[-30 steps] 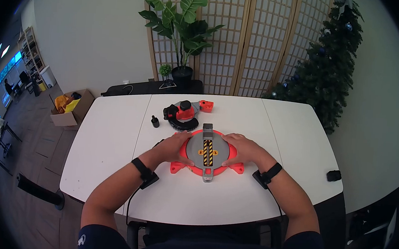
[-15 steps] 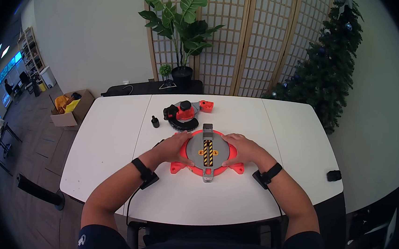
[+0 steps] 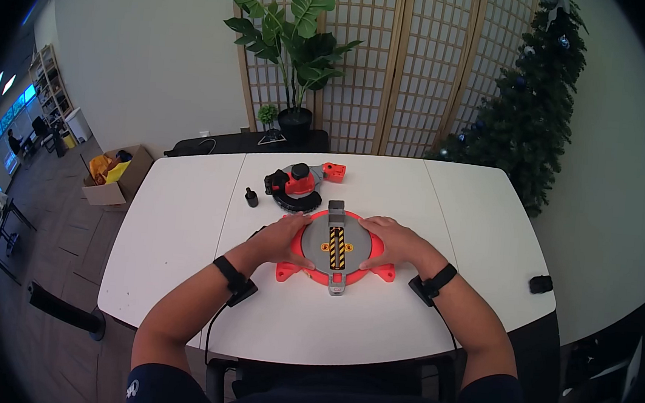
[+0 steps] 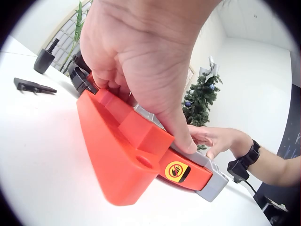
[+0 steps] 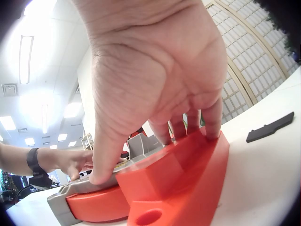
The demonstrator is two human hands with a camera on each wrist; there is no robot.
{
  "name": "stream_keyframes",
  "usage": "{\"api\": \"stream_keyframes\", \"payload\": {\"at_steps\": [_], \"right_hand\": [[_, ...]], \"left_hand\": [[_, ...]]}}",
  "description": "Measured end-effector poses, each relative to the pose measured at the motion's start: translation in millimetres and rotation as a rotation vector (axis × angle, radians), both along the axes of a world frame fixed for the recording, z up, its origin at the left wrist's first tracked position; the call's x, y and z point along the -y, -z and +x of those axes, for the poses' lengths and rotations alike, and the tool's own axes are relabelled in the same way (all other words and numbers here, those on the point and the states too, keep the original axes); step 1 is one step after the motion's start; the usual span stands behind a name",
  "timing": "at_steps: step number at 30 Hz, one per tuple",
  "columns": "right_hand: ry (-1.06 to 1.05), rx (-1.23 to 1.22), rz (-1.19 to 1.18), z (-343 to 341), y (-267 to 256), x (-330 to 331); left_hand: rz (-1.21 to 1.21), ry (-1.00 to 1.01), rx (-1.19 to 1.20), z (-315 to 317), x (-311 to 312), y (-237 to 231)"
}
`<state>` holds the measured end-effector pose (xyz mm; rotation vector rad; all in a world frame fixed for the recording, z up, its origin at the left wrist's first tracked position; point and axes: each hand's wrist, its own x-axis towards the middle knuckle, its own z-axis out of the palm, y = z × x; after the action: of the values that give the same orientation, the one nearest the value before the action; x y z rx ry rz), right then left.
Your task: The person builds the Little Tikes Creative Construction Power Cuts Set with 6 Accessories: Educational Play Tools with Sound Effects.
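A round toy saw base (image 3: 318, 243), red with a grey disc and a black-and-yellow striped slot, lies on the white table before me. My left hand (image 3: 283, 240) grips its left side, thumb on the front of the rim and fingers toward the back. On the opposite side my right hand (image 3: 398, 245) holds the rim likewise. In the left wrist view the thumb presses beside the grey edge, above a red foot (image 4: 110, 155) with a hole. The right wrist view shows the fingertips on the red housing (image 5: 160, 172) at the back.
Behind the base sits a toy saw head (image 3: 298, 188) with a black guard. A black threaded knob (image 3: 251, 197) stands to its left. Flat black pieces lie beside the base, one on the left (image 4: 35, 86), another on the right (image 5: 270, 128). A small black object (image 3: 540, 284) is near the table's right edge.
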<state>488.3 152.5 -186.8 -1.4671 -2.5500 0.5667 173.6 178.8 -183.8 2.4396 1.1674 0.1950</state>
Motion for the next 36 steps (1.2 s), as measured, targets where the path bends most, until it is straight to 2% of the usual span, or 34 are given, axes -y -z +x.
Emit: {"api": "stream_keyframes", "payload": {"at_steps": [8, 11, 14, 16, 17, 19, 20, 22, 23, 24, 26, 36], "right_hand": [[0.013, 0.009, -0.009, 2.7, -1.4, -0.9], [-0.083, -0.098, -0.027, 15.6, 4.5, -8.6], [-0.062, -0.218, -0.133, 31.2, 10.8, -21.2], [0.038, -0.391, -0.263, 43.2, 7.3, -23.5], [0.038, -0.391, -0.263, 51.4, 10.1, -27.1], [0.103, -0.405, -0.029, 68.1, 18.0, -36.8], [0.103, -0.404, -0.029, 73.2, 15.7, -38.9], [0.300, -0.165, -0.021, 84.0, 11.5, -41.5], [0.307, -0.064, 0.095, 86.6, 15.3, -42.5], [0.307, -0.065, 0.095, 89.4, 19.6, -43.6], [0.348, 0.105, 0.046, 91.0, 22.7, -45.3], [0.323, 0.127, 0.062, 83.9, 38.0, -53.8]], "left_hand": [[0.009, 0.005, -0.025, 2.5, 0.0, -3.6], [0.003, -0.016, -0.043, 4.4, 1.6, -6.0], [-0.006, -0.011, -0.031, 4.5, 1.1, -5.9], [0.010, -0.015, -0.052, 6.3, 2.0, -6.8], [0.010, -0.015, -0.052, 7.0, 2.2, -7.6], [-0.009, -0.016, -0.053, 7.9, 1.9, -9.1], [-0.009, -0.016, -0.053, 7.4, 1.2, -7.7], [0.017, -0.015, -0.061, 7.1, -0.6, -5.1], [0.016, -0.014, -0.061, 7.5, -0.6, -5.8], [0.006, -0.012, -0.057, 8.3, 0.3, -6.8], [-0.005, -0.008, -0.052, 8.5, -0.8, -6.5], [0.015, -0.017, -0.045, 7.8, -4.6, 0.7]]}}
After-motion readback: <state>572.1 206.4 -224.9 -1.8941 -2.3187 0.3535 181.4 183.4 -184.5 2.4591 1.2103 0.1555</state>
